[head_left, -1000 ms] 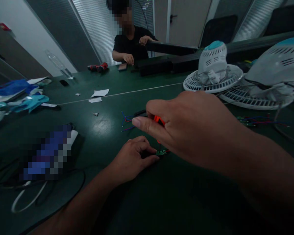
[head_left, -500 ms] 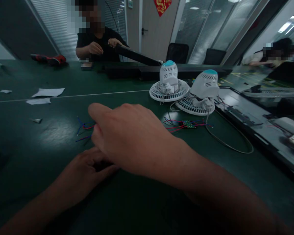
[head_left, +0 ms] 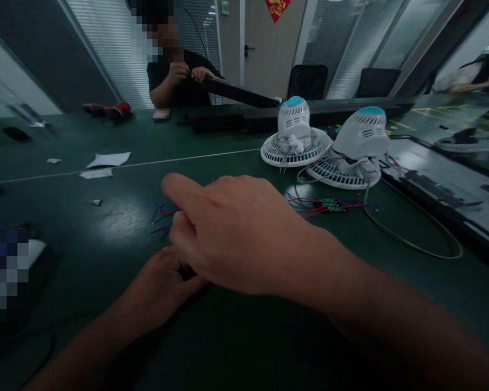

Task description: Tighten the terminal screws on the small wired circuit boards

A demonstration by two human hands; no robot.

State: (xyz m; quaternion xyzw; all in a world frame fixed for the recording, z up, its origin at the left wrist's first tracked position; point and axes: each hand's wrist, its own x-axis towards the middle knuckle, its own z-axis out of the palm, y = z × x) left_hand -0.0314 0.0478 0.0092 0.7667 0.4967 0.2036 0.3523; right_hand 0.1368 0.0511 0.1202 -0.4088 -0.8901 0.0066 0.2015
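Observation:
My right hand [head_left: 238, 233] is bent over the table in the middle of the view, its fingers curled down and closed. What they pinch is hidden behind the hand. My left hand [head_left: 167, 277] lies low under it, thumb and fingers drawn together, with the tips covered by the right hand. Red and blue wires [head_left: 160, 210] stick out on the left side of my right hand; where they lead cannot be seen. To the right of the hand, a small green circuit board [head_left: 330, 205] with red and blue wires rests on the dark green table [head_left: 122, 222].
Two white fans with blue tops, one [head_left: 294, 130] beside another [head_left: 361, 141], stand face down behind the board. A grey cable [head_left: 415, 241] loops at right near a flat panel frame [head_left: 436, 201]. Paper scraps [head_left: 108, 159] and a red tool [head_left: 108, 110] lie left. A co-worker [head_left: 183, 76] sits opposite.
The view has swung left, so the table things appear further right. Both my hands keep nearly the same pose. The co-worker's one hand has risen close to the other.

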